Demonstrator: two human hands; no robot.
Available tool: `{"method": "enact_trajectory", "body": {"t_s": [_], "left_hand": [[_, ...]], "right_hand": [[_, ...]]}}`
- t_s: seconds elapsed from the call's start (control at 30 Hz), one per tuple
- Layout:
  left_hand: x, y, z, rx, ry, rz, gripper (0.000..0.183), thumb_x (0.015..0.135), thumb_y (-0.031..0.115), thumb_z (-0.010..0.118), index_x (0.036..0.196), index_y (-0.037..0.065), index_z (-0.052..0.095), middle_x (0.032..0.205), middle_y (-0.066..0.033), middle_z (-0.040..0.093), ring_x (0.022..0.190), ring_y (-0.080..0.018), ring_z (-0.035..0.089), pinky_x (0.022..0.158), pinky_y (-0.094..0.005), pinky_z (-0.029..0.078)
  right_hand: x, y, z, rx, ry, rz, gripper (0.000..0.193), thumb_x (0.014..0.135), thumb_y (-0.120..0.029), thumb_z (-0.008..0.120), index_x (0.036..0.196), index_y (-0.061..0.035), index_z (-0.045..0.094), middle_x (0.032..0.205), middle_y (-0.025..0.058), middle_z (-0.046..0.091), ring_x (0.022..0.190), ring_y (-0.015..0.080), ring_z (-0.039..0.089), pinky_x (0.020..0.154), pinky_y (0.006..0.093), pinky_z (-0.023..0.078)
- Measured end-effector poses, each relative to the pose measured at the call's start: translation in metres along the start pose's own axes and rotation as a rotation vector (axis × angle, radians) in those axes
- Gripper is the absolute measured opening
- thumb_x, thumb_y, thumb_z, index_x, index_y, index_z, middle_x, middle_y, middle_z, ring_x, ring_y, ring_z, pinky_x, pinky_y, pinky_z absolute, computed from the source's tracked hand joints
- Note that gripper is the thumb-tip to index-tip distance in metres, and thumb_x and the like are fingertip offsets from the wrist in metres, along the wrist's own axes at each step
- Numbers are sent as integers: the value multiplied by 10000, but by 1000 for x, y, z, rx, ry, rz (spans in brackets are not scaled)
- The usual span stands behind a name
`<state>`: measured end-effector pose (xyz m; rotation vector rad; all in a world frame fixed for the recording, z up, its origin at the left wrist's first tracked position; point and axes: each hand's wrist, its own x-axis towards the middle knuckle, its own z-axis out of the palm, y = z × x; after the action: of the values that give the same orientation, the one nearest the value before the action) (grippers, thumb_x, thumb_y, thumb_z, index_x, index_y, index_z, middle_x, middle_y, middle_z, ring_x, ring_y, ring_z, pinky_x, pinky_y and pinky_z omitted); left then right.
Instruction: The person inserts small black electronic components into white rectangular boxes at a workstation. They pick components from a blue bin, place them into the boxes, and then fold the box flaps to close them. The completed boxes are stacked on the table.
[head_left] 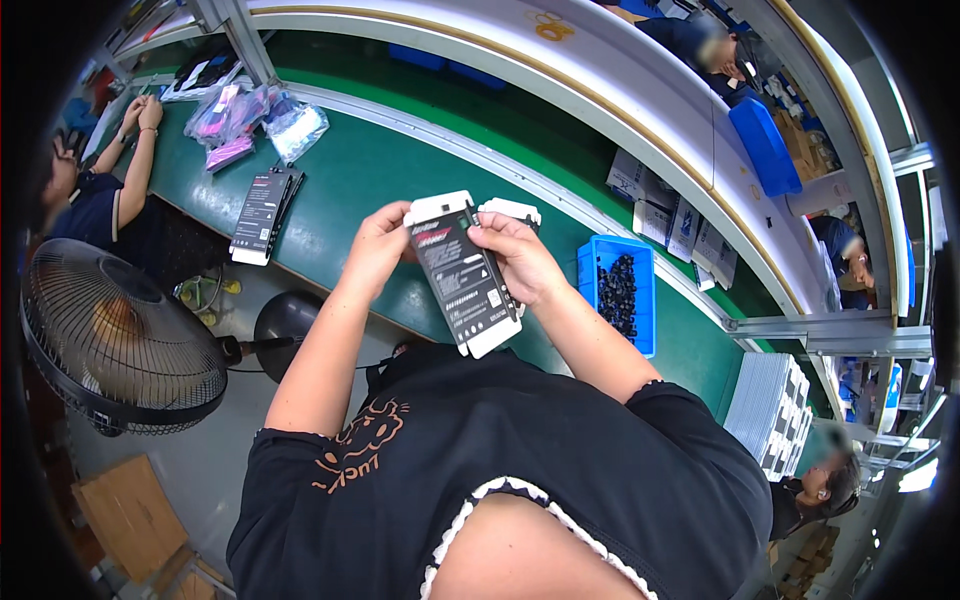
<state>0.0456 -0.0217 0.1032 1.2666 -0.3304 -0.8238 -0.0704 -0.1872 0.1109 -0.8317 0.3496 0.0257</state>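
Above the green table I hold a slim black carton with white end flaps and pale print, tilted, its upper end away from me. My left hand is closed on its upper left edge. At the upper right edge, my right hand pinches it between thumb and fingers, some of which are hidden behind it. More cartons with white flaps show just beyond my right hand, partly covered by it. To the right stands a blue bin holding many small black parts.
Left on the green table lies a stack of black cartons, near clear bags with purple items. A co-worker's hands are at the far left. A black fan stands left; white stacked sheets are at right.
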Motion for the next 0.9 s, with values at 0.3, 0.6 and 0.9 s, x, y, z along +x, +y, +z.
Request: {"method": "enact_trajectory", "body": {"t_s": [0.3, 0.6, 0.9], "left_hand": [[-46, -20, 34, -478, -589, -228, 868, 811, 627, 499, 1343, -35, 319, 1241, -251, 492, 1176, -354, 487, 983, -453, 406], [-38, -15, 32, -335, -395, -327, 439, 918, 271, 531, 1208, -51, 461, 1097, -209, 590, 983, -304, 615, 869, -414, 499], [-21, 6, 30, 141, 229, 288, 349, 828, 80, 652, 1127, -35, 511, 865, -55, 565, 710, -75, 575, 635, -205, 477]], "right_hand": [[5, -5, -5, -34, 121, -164, 219, 846, -133, 633, 1014, -51, 519, 932, 49, 614, 815, 120, 600, 735, 274, 493], [-3, -18, 9, -281, 155, -252, 203, 855, -80, 596, 1029, 25, 591, 876, 73, 659, 704, 87, 609, 639, 207, 486], [-13, -15, 20, -474, 109, -241, 546, 843, -1, 585, 1321, 55, 326, 990, 155, 634, 879, 169, 617, 792, 275, 483]]}}
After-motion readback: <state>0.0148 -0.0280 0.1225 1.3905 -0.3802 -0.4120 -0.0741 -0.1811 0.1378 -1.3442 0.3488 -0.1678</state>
